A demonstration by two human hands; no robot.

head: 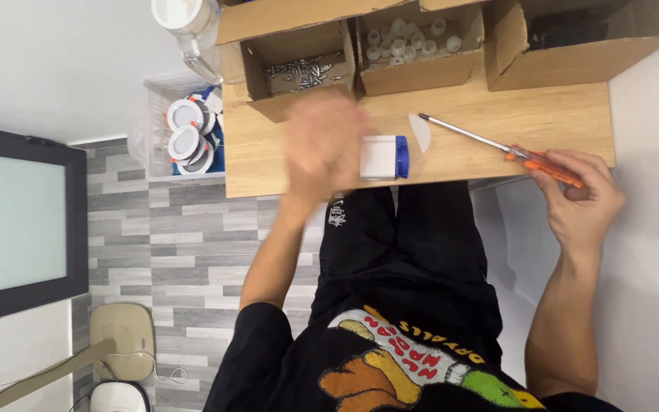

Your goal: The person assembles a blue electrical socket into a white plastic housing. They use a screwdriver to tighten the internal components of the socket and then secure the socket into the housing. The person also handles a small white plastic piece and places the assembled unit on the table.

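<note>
Hands at the wooden table (497, 122)
Right hand (583, 197) gripped an orange-handled screwdriver (497, 146); blurred left hand (322, 149), grip unclear, hovered beside a white-and-blue block (384, 157).

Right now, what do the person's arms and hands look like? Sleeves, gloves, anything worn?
Both hands are bare: no gloves, rings or watch that the head view shows. The left hand is motion-blurred, so fine detail is lost. The right hand is sharp, with a bare wrist. Forearms are uncovered; a short black sleeve of a black T-shirt with a colourful cartoon print ends above the left elbow.
</note>
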